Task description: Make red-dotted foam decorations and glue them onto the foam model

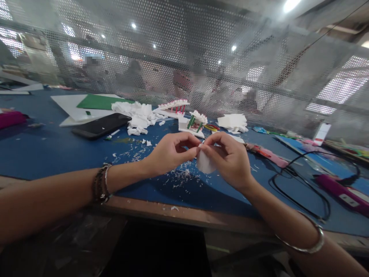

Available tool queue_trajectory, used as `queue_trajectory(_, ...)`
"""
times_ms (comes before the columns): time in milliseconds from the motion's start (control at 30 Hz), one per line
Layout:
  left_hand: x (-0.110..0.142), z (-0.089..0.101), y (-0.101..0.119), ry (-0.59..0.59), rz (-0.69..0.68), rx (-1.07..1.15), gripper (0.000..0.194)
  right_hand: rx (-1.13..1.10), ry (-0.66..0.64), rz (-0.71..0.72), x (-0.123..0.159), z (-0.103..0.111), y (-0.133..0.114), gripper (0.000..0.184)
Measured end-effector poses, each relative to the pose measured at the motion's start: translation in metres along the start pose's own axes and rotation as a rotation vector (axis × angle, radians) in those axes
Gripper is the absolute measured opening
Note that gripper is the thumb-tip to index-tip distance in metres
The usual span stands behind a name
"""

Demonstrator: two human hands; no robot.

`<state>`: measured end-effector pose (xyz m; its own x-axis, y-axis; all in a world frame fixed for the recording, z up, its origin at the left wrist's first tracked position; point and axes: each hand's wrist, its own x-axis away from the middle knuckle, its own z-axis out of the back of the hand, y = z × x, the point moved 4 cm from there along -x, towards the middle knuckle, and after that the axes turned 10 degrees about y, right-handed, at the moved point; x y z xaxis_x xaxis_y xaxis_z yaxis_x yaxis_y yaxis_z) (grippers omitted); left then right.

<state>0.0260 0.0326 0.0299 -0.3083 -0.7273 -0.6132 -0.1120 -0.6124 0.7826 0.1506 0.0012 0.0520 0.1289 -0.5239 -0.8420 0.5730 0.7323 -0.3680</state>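
A small piece of white paper [205, 163] hangs between my hands above the blue tabletop. My left hand [174, 152] pinches its upper edge between thumb and forefinger. Close against it, my right hand [229, 158] pinches the same paper, with the fingertips of both hands nearly touching. White scraps [186, 173] lie scattered on the table under them. Just beyond my fingers stands a small white paper model with green posts [196, 123]. Farther back is another white model with red posts [174, 107].
Crumpled white paper [140, 113] and a black phone [102, 126] lie to the left, near a green sheet [100, 102]. Stacked white paper [233, 122] sits back right. A black cable [276, 184] and purple power strip [343, 194] are at right. A perforated metal screen [161, 50] rises behind.
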Motion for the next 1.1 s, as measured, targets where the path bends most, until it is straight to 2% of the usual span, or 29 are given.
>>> queue_trajectory(167, 0.0041, -0.001, 0.0048, 0.008, -0.093, -0.087, 0.018, 0.08, 0.053, 0.085, 0.0026, 0.0005, -0.005, 0.007)
queue_trajectory(333, 0.0022, 0.0008, 0.0068, 0.056, -0.158, -0.198, 0.011, 0.031, 0.064, 0.044, 0.0031, -0.0005, -0.0051, 0.007)
queue_trajectory(467, -0.0003, 0.0021, 0.0063, 0.069, -0.109, -0.162, 0.009, -0.087, 0.045, -0.048, 0.0016, -0.0007, -0.0014, 0.006)
queue_trajectory(600, -0.0022, 0.0038, 0.0019, 0.065, -0.032, -0.034, 0.01, -0.181, 0.019, -0.134, 0.0004, -0.0001, 0.0006, 0.003)
queue_trajectory(800, -0.0043, 0.0026, -0.0028, 0.039, 0.036, 0.113, 0.012, -0.169, 0.038, -0.144, -0.0005, 0.0017, -0.0013, 0.002)
queue_trajectory(967, -0.003, 0.0015, -0.0012, 0.026, 0.032, 0.145, 0.011, -0.157, 0.066, -0.134, 0.0013, -0.0001, -0.0036, 0.003)
queue_trajectory(1100, -0.0023, 0.0022, -0.0006, 0.023, -0.041, 0.073, 0.008, -0.249, 0.048, -0.199, 0.0026, -0.0031, -0.0031, 0.004)
